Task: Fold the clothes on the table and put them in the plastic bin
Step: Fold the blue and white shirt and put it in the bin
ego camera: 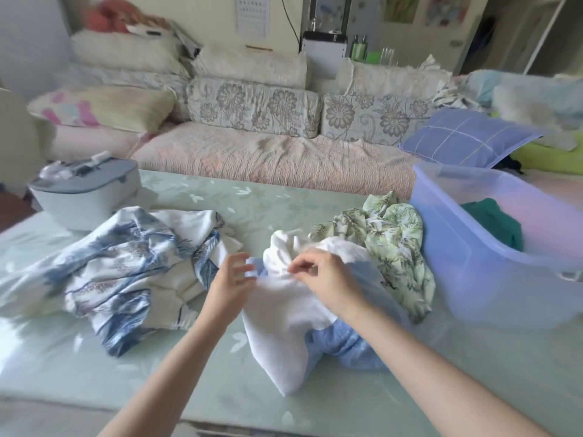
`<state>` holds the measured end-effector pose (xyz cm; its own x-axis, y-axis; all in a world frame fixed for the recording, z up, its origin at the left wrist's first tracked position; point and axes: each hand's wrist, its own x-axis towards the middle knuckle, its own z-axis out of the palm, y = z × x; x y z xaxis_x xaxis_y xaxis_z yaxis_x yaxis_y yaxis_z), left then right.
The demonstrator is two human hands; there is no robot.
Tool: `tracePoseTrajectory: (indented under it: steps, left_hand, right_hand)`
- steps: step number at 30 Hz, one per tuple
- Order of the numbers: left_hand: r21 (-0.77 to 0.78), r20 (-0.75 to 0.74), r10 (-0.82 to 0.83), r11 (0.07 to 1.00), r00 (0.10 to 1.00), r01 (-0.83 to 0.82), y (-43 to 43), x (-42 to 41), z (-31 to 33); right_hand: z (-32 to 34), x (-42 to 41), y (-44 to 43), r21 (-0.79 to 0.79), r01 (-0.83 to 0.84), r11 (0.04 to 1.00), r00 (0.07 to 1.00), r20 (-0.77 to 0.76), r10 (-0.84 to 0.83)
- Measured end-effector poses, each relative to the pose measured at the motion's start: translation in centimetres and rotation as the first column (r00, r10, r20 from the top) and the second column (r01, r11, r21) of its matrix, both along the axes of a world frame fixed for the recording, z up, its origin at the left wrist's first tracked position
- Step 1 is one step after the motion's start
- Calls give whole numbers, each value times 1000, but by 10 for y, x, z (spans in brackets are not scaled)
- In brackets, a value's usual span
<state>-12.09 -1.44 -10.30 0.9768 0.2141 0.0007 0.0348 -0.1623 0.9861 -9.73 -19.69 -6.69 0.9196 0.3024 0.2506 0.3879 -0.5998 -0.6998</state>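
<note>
blue-print garment (126,269) heaped at 9 o'clock on worktop (252,200) | left hand (232,279) spread, holding nothing, beside white garment (284,316) | right hand (325,279) pinches its crumpled top | plastic bin (473,247) at 2 o'clock | risk: one-handed lift likely drags light-blue garment (344,345) underneath along

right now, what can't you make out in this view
All head view.
Buried: blue garment, mostly under the white garment.
Blurred: green cloth in the plastic bin, behind its hazy wall.
Cut off: plastic bin's right end, by the frame edge.
Unclear: grip of the right hand on the white garment, motion blur and curled fingers cover it.
</note>
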Motion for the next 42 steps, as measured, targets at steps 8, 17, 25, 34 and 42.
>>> tracePoseTrajectory:
  steps: [8, 17, 25, 34, 42]
  left_hand:
    - [90, -125, -161, 981, 979, 173, -8, -19, 2]
    - [-280, -97, -153, 952, 983, 120, -11, -17, 4]
    - [-354, -108, -233, 918, 966, 182, -10, -17, 6]
    - [10, -81, 225, 974, 971, -225, 12, -1, 6]
    - [566, -119, -337, 750, 934, 343, -11, 10, 4]
  right_hand:
    - [8, -36, -5, 90, -90, 992, 986, -132, 102]
    - [8, -18, -45, -276, 159, 948, 885, -386, -261]
    - [20, 5, -22, 275, 276, 921, 958, -159, -240]
    - [3, -26, -18, -316, -263, 911, 945, -273, 179]
    - [8, -29, -24, 90, -305, 948, 884, -345, 317]
